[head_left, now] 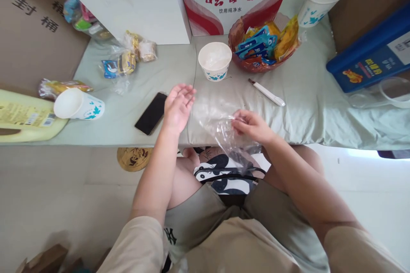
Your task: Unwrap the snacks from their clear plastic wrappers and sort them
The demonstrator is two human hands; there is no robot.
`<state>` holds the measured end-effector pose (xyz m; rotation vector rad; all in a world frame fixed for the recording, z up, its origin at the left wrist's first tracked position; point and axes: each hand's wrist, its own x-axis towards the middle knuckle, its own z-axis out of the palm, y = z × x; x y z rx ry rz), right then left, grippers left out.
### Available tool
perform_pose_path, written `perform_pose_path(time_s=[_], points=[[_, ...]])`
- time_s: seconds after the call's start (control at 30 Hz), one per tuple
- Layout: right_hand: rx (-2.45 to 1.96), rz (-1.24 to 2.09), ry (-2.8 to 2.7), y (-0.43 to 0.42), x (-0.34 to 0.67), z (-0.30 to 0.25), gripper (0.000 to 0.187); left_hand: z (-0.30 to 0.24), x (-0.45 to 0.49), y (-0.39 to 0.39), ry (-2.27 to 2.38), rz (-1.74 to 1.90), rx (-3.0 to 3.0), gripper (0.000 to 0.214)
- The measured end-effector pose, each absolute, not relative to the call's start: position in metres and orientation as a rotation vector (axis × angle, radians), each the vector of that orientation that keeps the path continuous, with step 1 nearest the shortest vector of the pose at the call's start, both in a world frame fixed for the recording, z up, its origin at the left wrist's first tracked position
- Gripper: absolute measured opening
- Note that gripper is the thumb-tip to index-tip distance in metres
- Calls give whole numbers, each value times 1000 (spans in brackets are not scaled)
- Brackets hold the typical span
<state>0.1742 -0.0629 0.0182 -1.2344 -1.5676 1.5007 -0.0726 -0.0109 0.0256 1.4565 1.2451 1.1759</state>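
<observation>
Now | right fingers (241,127) pinch one clear bag (224,134) | left fingers (186,94) loosely parted | three paper cups (217,68)

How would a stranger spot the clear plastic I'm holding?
Start at the white box with red lettering, then come to the near edge of the green cloth. There the right hand grips the clear plastic, which hangs over that edge. Unlike the dark phone and nearest white cup, it's see-through and crinkled.

I see both bare forearms (156,166) stretched forward, the left hand (179,107) loosely curled, the right hand (253,126) beside it, fingertips pinched.
</observation>
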Motion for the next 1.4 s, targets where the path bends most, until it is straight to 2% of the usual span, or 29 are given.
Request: perform_pose_path(time_s=[0.13, 0.23, 0.4, 0.57, 0.7, 0.93, 1.0, 1.17, 1.33, 1.4], points=[[-1225, 1515, -1126, -58, 166, 9, 37, 20, -46, -17, 1085, 855, 1247, 47], [-1239, 1538, -1065, -54, 162, 10, 39, 17, -27, -23, 1001, 652, 1154, 42], [-1320, 1558, -1105, -52, 171, 15, 39, 21, -36, -17, 1183, 511, 1120, 28], [-1249, 1529, -1058, -50, 176, 16, 31, 27, -50, -11, 1074, 657, 1018, 34], [-1104, 1496, -999, -49, 175, 9, 23, 26, -45, -10, 966, 821, 861, 24], [-881, 1398, -972, -50, 177, 2, 29, 21, -41, -6, 929, 926, 687, 9], [-867, 1468, -920, -51, 176, 5, 30, 20, -41, -5, 911, 912, 686, 14], [-971, 1472, -938, -50, 173, 7, 37, 17, -40, -1, 1044, 918, 711, 43], [-1021, 1309, -1012, -45, 174, 6, 15, 16, -39, 1, 1125, 899, 735, 52], [-1021, 1230, -1162, -45, 177, 9, 12, 15, -40, 2, 1112, 887, 738, 53]])
